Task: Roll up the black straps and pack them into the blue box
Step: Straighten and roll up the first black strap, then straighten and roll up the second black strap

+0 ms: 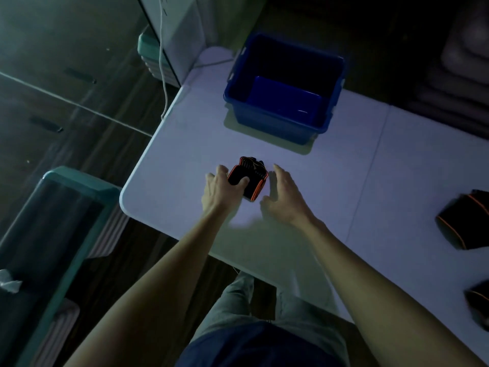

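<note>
Our left hand point(225, 186) grips the rolled strap point(248, 177) on the desk point(344, 160), right hand point(284, 193) spread loose beside it; slackening could unroll it before the blue box point(283, 88).

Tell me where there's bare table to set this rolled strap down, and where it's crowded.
Bare white table lies between the blue box and the rolled strap, and to the right, from the right hand out to the two black straps at the right edge. The left corner beside the left hand is bare too. It's crowded only around the hands.
</note>
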The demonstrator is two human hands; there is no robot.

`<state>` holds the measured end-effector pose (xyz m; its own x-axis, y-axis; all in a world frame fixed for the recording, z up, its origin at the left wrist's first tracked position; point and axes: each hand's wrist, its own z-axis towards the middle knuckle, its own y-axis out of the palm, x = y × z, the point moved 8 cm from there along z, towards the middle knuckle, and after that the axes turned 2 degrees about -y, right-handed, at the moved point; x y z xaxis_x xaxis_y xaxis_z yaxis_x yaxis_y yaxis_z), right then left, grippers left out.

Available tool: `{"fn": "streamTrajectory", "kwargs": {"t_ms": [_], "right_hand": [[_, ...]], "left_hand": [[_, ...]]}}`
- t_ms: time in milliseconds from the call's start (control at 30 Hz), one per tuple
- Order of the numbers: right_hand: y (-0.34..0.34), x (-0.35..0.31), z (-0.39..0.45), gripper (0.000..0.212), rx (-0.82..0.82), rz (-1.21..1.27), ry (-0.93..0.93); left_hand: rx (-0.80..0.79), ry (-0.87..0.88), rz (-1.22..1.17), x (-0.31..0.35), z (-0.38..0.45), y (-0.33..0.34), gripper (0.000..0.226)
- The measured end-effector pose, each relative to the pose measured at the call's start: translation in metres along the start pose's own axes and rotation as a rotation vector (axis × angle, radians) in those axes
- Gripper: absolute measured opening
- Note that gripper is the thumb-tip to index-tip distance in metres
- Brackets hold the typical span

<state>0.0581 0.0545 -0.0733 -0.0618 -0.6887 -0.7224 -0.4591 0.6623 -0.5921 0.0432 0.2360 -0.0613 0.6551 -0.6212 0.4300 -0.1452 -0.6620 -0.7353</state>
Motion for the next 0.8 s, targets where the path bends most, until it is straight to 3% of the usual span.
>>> {"fn": "streamTrajectory", "kwargs": {"t_ms": [167, 333, 633, 800], "right_hand": [[-0.018, -0.006, -0.010, 0.066, 0.101, -0.012, -0.004], [-0.045, 0.001, -0.029, 0.053, 0.182, 0.029, -0.010], [-0.157, 0.097, -0.135, 0.019, 0.475, 0.115, 0.190], [-0.223, 0.189, -0.200, 0.019, 0.618, 0.083, 0.391]], "left_hand": [[0.062, 0.117, 0.020, 0.024, -0.011, -0.010, 0.055], [-0.004, 0.270, 0.078, 0.067, -0.030, 0.002, 0.044], [-0.352, 0.558, 0.206, 0.184, -0.084, 0.108, 0.030], [-0.488, 0.669, 0.296, 0.253, -0.134, 0.184, 0.029]]}}
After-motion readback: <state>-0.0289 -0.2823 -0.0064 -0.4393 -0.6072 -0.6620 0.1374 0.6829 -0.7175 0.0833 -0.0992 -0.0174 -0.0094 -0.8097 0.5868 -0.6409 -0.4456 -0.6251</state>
